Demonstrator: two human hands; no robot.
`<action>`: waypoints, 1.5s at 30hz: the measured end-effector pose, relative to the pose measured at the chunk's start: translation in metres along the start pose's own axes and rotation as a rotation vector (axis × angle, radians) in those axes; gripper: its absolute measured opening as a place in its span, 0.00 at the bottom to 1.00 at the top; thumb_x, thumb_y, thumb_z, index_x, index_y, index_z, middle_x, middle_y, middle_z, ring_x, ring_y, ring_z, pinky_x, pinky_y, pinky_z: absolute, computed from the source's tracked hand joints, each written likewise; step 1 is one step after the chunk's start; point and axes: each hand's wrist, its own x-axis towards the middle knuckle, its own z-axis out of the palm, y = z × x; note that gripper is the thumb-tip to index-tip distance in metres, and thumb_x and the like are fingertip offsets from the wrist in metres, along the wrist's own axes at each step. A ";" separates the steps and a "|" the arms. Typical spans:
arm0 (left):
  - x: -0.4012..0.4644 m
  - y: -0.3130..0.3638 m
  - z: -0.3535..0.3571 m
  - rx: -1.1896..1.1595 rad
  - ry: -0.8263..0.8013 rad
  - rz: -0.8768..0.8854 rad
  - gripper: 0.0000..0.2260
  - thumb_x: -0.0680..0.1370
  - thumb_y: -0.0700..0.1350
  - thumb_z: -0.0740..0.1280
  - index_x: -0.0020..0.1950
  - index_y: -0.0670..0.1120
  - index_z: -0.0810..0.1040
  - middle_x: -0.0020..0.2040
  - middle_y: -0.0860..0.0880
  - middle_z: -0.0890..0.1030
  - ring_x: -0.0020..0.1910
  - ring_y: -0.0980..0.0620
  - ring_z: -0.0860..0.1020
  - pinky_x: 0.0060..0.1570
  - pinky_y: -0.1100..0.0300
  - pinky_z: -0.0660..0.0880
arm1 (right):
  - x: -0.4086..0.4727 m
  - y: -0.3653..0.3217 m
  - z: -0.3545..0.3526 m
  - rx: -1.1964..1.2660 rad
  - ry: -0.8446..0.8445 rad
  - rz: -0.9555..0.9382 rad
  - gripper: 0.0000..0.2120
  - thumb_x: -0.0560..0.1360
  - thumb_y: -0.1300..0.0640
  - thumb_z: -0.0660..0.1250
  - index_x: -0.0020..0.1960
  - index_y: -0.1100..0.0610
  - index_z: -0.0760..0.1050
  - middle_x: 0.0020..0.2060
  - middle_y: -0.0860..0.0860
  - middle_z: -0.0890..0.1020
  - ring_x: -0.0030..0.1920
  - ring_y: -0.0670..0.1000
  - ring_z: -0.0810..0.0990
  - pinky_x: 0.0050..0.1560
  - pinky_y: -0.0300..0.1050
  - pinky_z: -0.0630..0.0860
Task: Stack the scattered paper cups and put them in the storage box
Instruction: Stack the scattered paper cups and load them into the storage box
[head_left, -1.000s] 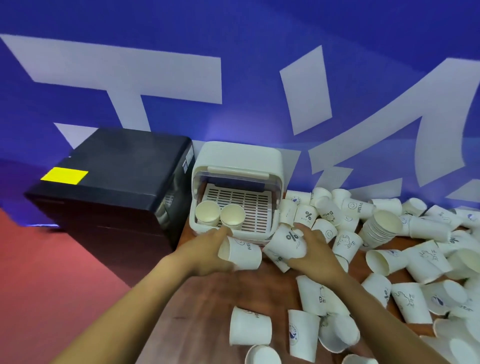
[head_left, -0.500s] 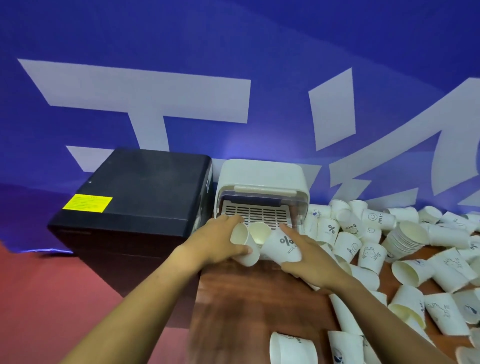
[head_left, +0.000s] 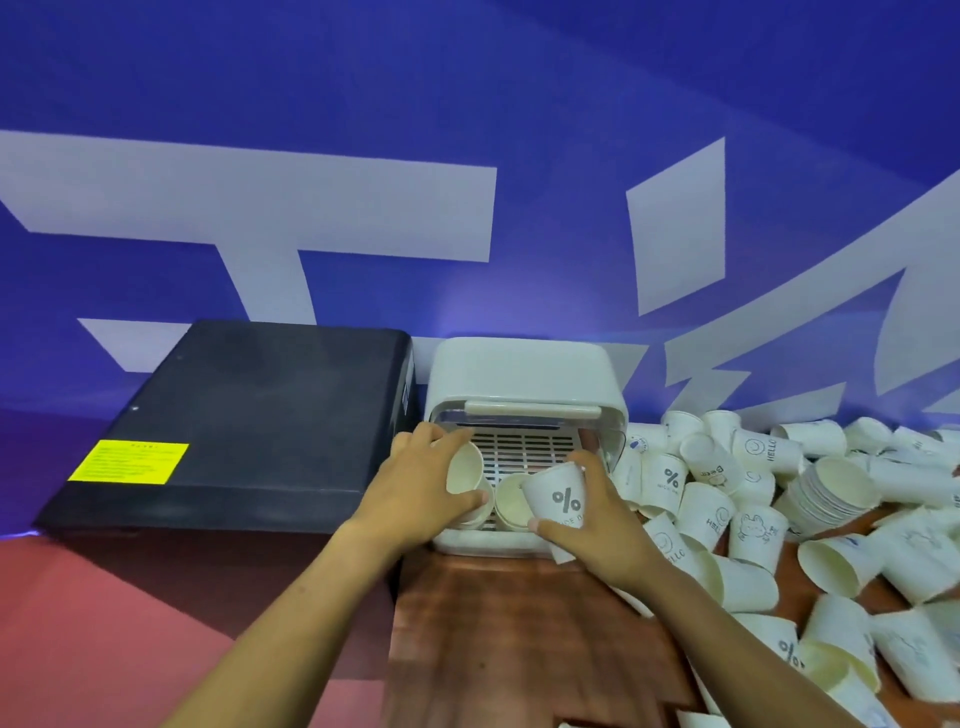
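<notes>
Blue wall (head_left: 519, 93) with big white lettering behind; dark wooden table (head_left: 519, 639) below, reddish floor (head_left: 104, 639) off to the left. Against the wall, a white storage box (head_left: 522, 376) with rounded top, front open, clear flap raised under a white handle bar, slatted white tray (head_left: 524, 447) visible inside. On that tray near the front, an upright cup (head_left: 509, 501) seen rim-up, and just left of it another one mostly hidden behind the left hand (head_left: 421, 486). Left hand at the box opening, fingers and thumb curled round a plain paper cup (head_left: 464, 467), tilted on its side with its mouth facing the camera, held just over the hidden one. Right hand (head_left: 597, 519) beside it, thumb low and fingers high, pinching a percent-sign cup (head_left: 558, 499), mouth tipped away toward the box, just in front of the tray's right half. Touching the box's left side, a black case (head_left: 244, 415) with a yellow label (head_left: 128, 461) on top. Right of the box, a scattered heap of cups (head_left: 779, 519) across the table, most lying on their sides, some printed "HELLO" or with a percent sign, and among them a nested stack (head_left: 826, 493) lying tilted with its mouth toward the camera.
</notes>
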 end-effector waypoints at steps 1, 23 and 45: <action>0.002 0.000 0.002 0.007 0.004 0.006 0.33 0.73 0.58 0.68 0.75 0.56 0.59 0.67 0.54 0.65 0.68 0.50 0.61 0.66 0.54 0.67 | 0.002 -0.001 0.002 0.024 0.013 0.014 0.33 0.68 0.41 0.71 0.64 0.42 0.54 0.60 0.47 0.70 0.54 0.48 0.74 0.51 0.45 0.74; 0.037 -0.023 0.046 0.109 -0.004 0.018 0.30 0.75 0.57 0.65 0.75 0.56 0.59 0.73 0.55 0.61 0.71 0.50 0.59 0.70 0.54 0.61 | 0.039 0.001 0.031 0.089 0.177 -0.066 0.38 0.66 0.53 0.75 0.71 0.46 0.60 0.62 0.38 0.65 0.59 0.35 0.64 0.56 0.30 0.62; 0.045 -0.045 0.088 0.213 -0.114 -0.093 0.30 0.76 0.57 0.64 0.75 0.54 0.57 0.75 0.53 0.59 0.73 0.49 0.59 0.69 0.53 0.62 | 0.054 0.035 0.064 0.047 -0.058 0.069 0.40 0.69 0.50 0.75 0.74 0.50 0.58 0.70 0.47 0.67 0.69 0.46 0.65 0.63 0.33 0.60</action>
